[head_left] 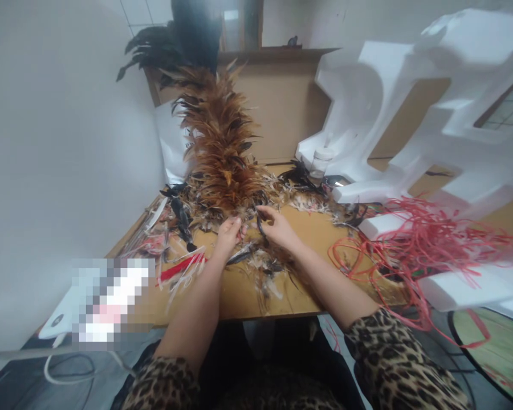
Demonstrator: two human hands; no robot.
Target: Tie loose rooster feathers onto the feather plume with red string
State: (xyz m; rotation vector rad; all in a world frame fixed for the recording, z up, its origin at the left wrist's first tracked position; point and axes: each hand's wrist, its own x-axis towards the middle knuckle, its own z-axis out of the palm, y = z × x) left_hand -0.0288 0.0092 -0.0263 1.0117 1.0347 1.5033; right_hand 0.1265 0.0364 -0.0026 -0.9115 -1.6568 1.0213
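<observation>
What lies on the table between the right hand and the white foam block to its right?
In the head view, between the right hand and the white foam block lie bare brown tabletop and the edge of the red cord tangle.

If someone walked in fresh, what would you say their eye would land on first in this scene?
Most likely the tall brown feather duster rising at the middle of the wooden table, with loose feathers scattered round its base. The left hand and right hand work among those feathers just below it. On the right, a tangle of red cords sprawls beneath big white foam blocks.
</observation>
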